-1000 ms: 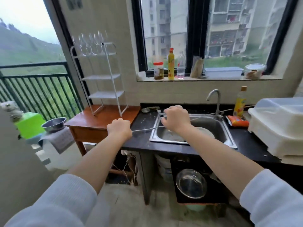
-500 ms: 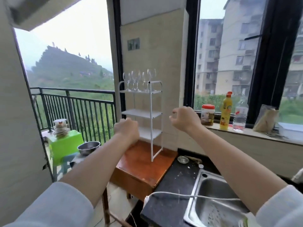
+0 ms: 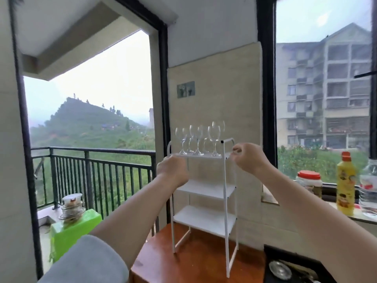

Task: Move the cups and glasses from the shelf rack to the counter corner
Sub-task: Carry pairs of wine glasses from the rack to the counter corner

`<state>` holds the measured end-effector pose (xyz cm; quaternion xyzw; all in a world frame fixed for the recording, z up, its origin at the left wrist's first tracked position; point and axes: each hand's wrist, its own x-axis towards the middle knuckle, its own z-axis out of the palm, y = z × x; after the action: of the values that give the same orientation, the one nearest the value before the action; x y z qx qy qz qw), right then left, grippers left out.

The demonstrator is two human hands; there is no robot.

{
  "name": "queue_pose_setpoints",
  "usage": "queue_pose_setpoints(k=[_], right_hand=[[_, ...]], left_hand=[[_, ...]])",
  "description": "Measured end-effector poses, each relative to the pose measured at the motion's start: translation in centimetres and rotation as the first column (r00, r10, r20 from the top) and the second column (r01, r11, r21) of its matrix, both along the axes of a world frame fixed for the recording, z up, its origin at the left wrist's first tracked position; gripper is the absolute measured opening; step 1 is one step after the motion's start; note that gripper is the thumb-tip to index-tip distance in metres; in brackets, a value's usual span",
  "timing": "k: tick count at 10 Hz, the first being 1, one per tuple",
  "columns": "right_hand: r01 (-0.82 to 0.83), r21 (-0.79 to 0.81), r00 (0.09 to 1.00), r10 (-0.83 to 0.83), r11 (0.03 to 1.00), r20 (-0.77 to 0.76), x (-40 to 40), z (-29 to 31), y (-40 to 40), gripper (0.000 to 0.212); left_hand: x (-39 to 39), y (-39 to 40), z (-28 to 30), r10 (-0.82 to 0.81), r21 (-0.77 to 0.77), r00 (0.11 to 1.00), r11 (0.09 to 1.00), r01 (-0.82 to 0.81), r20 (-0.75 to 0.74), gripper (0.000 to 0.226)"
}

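Observation:
A white three-tier shelf rack [image 3: 225,193] stands on a brown wooden table [image 3: 189,264] against the tiled wall. Several clear stemmed glasses [image 3: 199,139] stand upright on its top shelf; the two lower shelves are bare. My left hand [image 3: 172,171] is raised just below the top shelf's front left corner, fingers curled, holding nothing. My right hand [image 3: 248,158] hovers by the top shelf's right corner, fingers loosely bent and apart, touching no glass. A sliver of the black counter [image 3: 289,260] shows at the lower right.
A windowsill at the right holds a red-lidded jar [image 3: 309,181], a yellow bottle [image 3: 346,183] and a clear bottle [image 3: 369,186]. A green stool [image 3: 75,231] with stacked bowls stands by the balcony railing [image 3: 91,170] at the left. A small metal dish [image 3: 280,269] lies on the counter.
My view has lifted from the sink to the rack. Both hands have risen from counter height to the top shelf, and the right hand's fingers have loosened.

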<state>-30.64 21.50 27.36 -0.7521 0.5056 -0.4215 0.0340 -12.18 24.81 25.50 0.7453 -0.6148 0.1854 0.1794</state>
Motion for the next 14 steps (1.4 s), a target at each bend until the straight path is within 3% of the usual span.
queue_pose_setpoints(k=[3,5,6,7,8,9,10,11,12,13,14], right_hand=[[0.038,0.129,0.996,-0.048,0.991,0.081,8.4,1.2,-8.9,0.045],[0.098,0.176,0.966,-0.136,0.979,0.221,11.5,1.1,-15.8,0.051],[0.129,0.227,0.932,-0.197,0.965,0.305,12.2,0.4,-19.1,0.054],[0.149,0.261,0.935,-0.222,0.954,0.276,13.0,-0.6,-21.8,0.043],[0.026,0.261,0.789,-0.180,0.965,0.587,13.1,-1.1,-25.6,0.049],[0.038,0.278,0.760,-0.208,0.960,0.616,12.9,-0.9,-28.1,0.046],[0.032,0.273,0.702,-0.216,0.962,0.679,12.8,-0.5,-29.3,0.037],[0.024,0.247,0.671,-0.199,0.969,0.715,12.7,-0.4,-30.2,0.026],[-0.045,0.244,0.631,-0.162,0.969,0.759,13.0,-0.4,-30.2,0.006],[-0.093,0.241,0.595,-0.140,0.966,0.792,13.7,-0.3,-29.7,0.022],[-0.084,0.249,0.629,-0.143,0.965,0.764,14.9,-0.4,-28.2,0.025]], left_hand=[[5.4,-9.9,3.4,-0.150,-0.081,0.978,0.987,0.140,-0.144,0.026],[6.1,-16.7,3.0,-0.242,-0.085,0.938,0.970,0.227,-0.250,0.037],[6.0,-20.3,2.6,-0.281,-0.077,0.870,0.959,0.274,-0.406,0.043],[5.9,-24.1,2.5,-0.294,-0.095,0.739,0.949,0.299,-0.606,0.047],[5.7,-27.9,2.3,-0.318,-0.152,0.602,0.938,0.311,-0.733,0.051],[5.4,-31.1,1.6,-0.360,-0.239,0.433,0.921,0.309,-0.826,0.056],[5.2,-32.7,1.3,-0.414,-0.330,0.246,0.888,0.319,-0.876,0.052],[5.0,-34.0,1.5,-0.474,-0.429,0.078,0.846,0.317,-0.877,0.026],[5.0,-34.0,1.6,-0.490,-0.435,0.070,0.824,0.364,-0.869,0.019],[5.4,-33.4,1.4,-0.515,-0.442,0.058,0.784,0.436,-0.855,0.025],[6.4,-32.3,0.9,-0.534,-0.469,0.008,0.749,0.469,-0.845,0.029]])
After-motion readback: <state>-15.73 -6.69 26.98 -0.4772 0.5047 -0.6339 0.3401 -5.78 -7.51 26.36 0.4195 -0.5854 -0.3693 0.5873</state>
